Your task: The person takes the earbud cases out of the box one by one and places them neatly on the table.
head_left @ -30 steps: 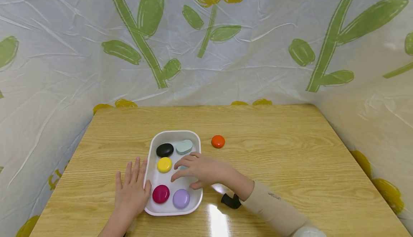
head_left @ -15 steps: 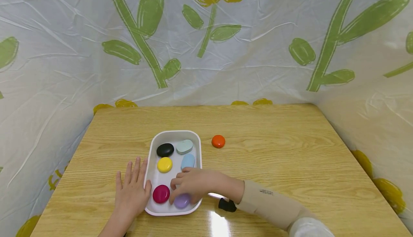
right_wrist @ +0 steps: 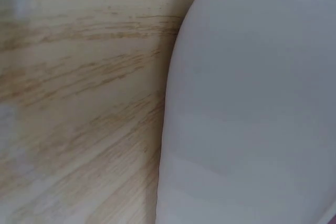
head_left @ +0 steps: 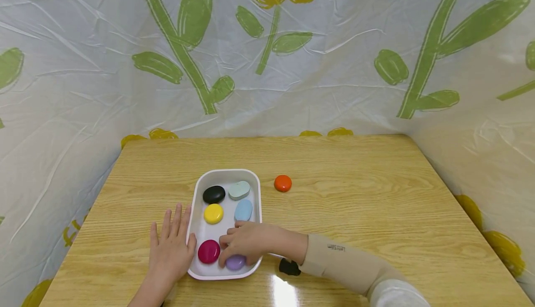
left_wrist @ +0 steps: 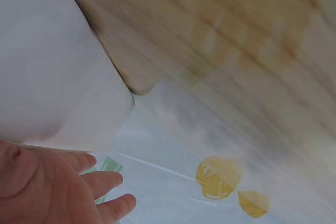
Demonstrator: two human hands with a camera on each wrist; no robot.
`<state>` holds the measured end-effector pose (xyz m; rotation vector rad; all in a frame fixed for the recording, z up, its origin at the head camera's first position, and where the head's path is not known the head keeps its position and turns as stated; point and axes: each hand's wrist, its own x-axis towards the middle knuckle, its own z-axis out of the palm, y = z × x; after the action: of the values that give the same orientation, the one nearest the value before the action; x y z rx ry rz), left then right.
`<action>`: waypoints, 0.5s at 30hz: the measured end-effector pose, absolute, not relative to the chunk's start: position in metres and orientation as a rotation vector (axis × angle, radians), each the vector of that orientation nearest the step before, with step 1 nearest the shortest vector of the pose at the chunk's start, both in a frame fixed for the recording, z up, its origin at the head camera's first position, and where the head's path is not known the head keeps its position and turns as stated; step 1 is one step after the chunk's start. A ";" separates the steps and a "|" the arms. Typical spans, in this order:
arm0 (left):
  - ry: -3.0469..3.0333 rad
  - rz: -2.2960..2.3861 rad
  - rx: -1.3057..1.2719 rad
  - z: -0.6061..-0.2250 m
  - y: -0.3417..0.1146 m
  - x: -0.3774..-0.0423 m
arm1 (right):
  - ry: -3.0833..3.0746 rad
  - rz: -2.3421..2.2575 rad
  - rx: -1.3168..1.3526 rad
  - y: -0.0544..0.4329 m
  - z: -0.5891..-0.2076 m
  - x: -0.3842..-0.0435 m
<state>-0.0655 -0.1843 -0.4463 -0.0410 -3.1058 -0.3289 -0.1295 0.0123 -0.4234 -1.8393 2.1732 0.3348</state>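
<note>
A white tray (head_left: 225, 171) holds several smooth, glossy pebbles. My right hand (head_left: 246, 242) reaches in over its right rim, with thumb and fingers curled around the sides of a purple pebble (head_left: 236, 262), which they partly cover. Just left of that sits a crimson pebble (head_left: 208, 251). Farther up the tray are a light-blue pebble (head_left: 243, 210), a yellow one, a black one and a pale-green one. My left hand (head_left: 170, 246) lies with straight fingers along the tray's left side. In the left wrist view its fingers show beside the tray wall (left_wrist: 52, 66).
An orange-red pebble (head_left: 283, 183) lies on the wooden table (head_left: 355, 181), beyond the tray's upper right. A black object (head_left: 289, 267) shows under my right wrist. Flower-printed sheeting (head_left: 292, 88) surrounds the table's back and sides.
My right hand has moved from over the light-blue pebble down to the purple one, uncovering the light-blue pebble. The left hand and the tray have stayed in place.
</note>
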 end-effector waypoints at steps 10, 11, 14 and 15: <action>-3.104 -0.324 -0.039 -0.447 -0.185 -0.065 | 2.166 0.363 -1.825 0.009 -0.425 -0.130; -3.107 -0.323 -0.037 -0.447 -0.185 -0.066 | 2.167 0.364 -1.823 0.008 -0.426 -0.130; -3.105 -0.325 -0.038 -0.447 -0.185 -0.066 | 2.170 0.350 -1.816 0.008 -0.425 -0.131; -3.104 -0.323 -0.038 -0.447 -0.185 -0.066 | 2.176 0.339 -1.811 0.009 -0.424 -0.131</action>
<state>-0.0659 -0.1847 -0.4468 -0.0382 -3.1042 -0.3235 -0.1314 0.0087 -0.4242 -1.8106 2.1762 0.3394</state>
